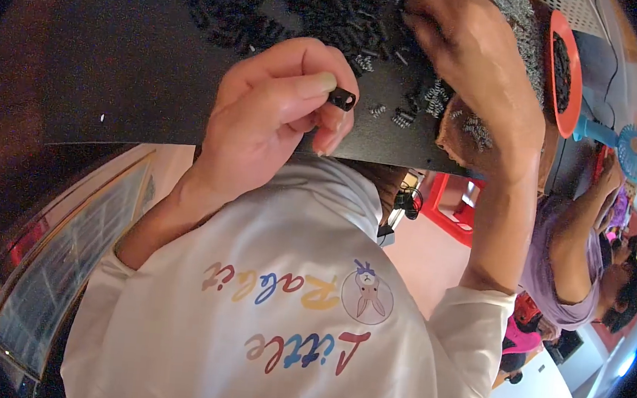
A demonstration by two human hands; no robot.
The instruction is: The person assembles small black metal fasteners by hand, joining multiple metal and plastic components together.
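Between the thumb and fingers of my left hand (pixel 262 107) is a small black plastic piece (pixel 341 99) with a hole at its end. This hand is above the dark table (pixel 140 70), close to its near edge. My right hand (pixel 471 53) reaches to the far right, at the side of a big heap of small black pieces (pixel 275 6). Its fingers are bent together, and whatever is in them is hidden. Small metal springs (pixel 437 99) lie loose under and beside the right wrist. More silver springs (pixel 527 28) are heaped beyond it.
A brown, ragged-edged tray (pixel 452 139) sits under my right forearm with springs in it. To its right are an orange-red dish (pixel 561 27) with dark pieces and a blue fan (pixel 633 153). Another person (pixel 577 275) sits at the right. A red plastic stool (pixel 446 218) stands below the table.
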